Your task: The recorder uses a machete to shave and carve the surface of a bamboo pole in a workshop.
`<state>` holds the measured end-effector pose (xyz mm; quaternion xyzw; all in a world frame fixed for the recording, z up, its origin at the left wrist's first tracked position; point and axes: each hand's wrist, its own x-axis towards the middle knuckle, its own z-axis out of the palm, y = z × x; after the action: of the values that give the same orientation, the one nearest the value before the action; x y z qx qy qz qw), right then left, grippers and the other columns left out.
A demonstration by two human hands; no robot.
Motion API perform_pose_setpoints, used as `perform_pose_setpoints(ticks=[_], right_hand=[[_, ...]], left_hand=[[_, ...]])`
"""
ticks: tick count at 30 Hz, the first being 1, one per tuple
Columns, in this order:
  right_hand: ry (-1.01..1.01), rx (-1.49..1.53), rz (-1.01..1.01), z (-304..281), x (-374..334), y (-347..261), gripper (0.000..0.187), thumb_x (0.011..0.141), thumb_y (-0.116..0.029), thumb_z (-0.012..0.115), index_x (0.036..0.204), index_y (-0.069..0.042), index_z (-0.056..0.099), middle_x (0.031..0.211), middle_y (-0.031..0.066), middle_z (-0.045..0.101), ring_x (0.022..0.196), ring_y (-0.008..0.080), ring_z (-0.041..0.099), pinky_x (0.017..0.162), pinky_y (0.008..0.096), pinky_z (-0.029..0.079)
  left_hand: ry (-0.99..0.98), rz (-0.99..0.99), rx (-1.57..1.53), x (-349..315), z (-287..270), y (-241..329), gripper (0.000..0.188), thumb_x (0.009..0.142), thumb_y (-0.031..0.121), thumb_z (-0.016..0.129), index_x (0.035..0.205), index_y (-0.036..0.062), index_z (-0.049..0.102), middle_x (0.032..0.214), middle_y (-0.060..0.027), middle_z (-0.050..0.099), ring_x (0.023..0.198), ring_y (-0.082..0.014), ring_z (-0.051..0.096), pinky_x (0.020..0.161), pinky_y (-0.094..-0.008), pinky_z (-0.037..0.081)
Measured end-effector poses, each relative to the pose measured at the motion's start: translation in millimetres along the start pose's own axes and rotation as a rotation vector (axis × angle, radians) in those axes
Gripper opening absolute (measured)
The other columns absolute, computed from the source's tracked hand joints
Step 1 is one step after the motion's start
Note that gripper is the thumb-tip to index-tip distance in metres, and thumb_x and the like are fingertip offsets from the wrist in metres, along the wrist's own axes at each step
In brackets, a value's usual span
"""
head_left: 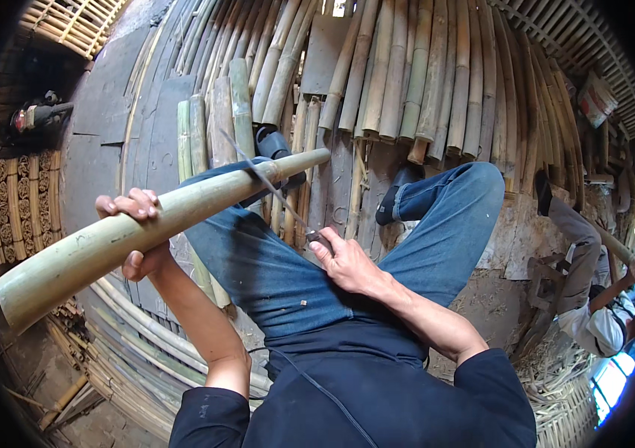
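The brown floor (485, 306) carries mostly bamboo. Broad grey boards (97, 119) cover its left part, with edges overlapping. A long row of poles (437, 75) spans the far side — packed side by side, near ends uneven. Shorter greenish lengths (240, 97) lie just left; more long poles (134, 351) stretch across the lower left.

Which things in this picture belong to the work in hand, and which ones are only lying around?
Work in hand:
pale green bamboo pole, gripped by the left hand
long thin-bladed tool, held in the right hand

Apparently only lying around:
rows of bamboo poles, ahead
bundles of thin sticks, far left
white-and-red container, upper right
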<state>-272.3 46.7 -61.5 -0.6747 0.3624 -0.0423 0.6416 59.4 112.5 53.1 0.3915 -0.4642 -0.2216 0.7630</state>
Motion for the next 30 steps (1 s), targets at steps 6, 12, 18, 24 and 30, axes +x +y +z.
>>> perform_pose_setpoints(ticks=[6, 12, 18, 24, 30], right_hand=[[0.016, -0.085, 0.071, 10, 37, 2, 0.043, 0.103, -0.040, 0.048, 0.099, 0.002, 0.051, 0.075, 0.0317, 0.062, 0.076, 0.0501, 0.064, 0.067, 0.0552, 0.049], [0.044, -0.143, 0.288, -4, 57, 20, 0.045, 0.098, -0.036, 0.051, 0.102, 0.009, 0.056, 0.081, 0.0305, 0.067, 0.082, 0.0450, 0.068, 0.075, 0.0512, 0.053], [-0.049, -0.093, 0.056, 3, 3, -4, 0.041, 0.089, -0.016, 0.057, 0.125, 0.000, 0.043, 0.076, 0.0331, 0.062, 0.079, 0.0496, 0.065, 0.072, 0.0562, 0.048], [0.030, -0.137, 0.082, 21, 34, 13, 0.051, 0.085, -0.013, 0.059, 0.131, -0.001, 0.041, 0.082, 0.0292, 0.064, 0.077, 0.0444, 0.067, 0.073, 0.0508, 0.053], [0.029, -0.095, 0.265, 7, 55, 38, 0.051, 0.081, -0.012, 0.057, 0.126, 0.007, 0.044, 0.080, 0.0287, 0.064, 0.075, 0.0399, 0.068, 0.074, 0.0490, 0.054]], left_hand=[[-0.109, 0.002, -0.030, 5, -11, 1, 0.060, 0.060, 0.034, 0.075, 0.105, 0.0112, 0.043, 0.088, -0.0045, 0.055, 0.083, -0.0187, 0.051, 0.086, -0.0361, 0.039], [-0.153, 0.056, -0.034, 5, -3, -2, 0.064, 0.058, 0.039, 0.074, 0.109, 0.0073, 0.051, 0.095, -0.0062, 0.043, 0.087, -0.0184, 0.046, 0.081, -0.0325, 0.039], [0.024, 0.065, -0.060, 10, 5, -10, 0.068, 0.058, 0.042, 0.073, 0.110, 0.0062, 0.049, 0.095, -0.0096, 0.054, 0.085, -0.0245, 0.054, 0.083, -0.0377, 0.047], [0.219, 0.108, -0.066, 7, 4, -18, 0.060, 0.062, 0.036, 0.068, 0.110, 0.0035, 0.054, 0.099, -0.0114, 0.056, 0.092, -0.0276, 0.056, 0.094, -0.0398, 0.044], [0.430, 0.080, 0.048, 1, 7, -24, 0.066, 0.067, 0.035, 0.059, 0.121, -0.0014, 0.055, 0.109, -0.0200, 0.063, 0.100, -0.0352, 0.063, 0.096, -0.0444, 0.047]])
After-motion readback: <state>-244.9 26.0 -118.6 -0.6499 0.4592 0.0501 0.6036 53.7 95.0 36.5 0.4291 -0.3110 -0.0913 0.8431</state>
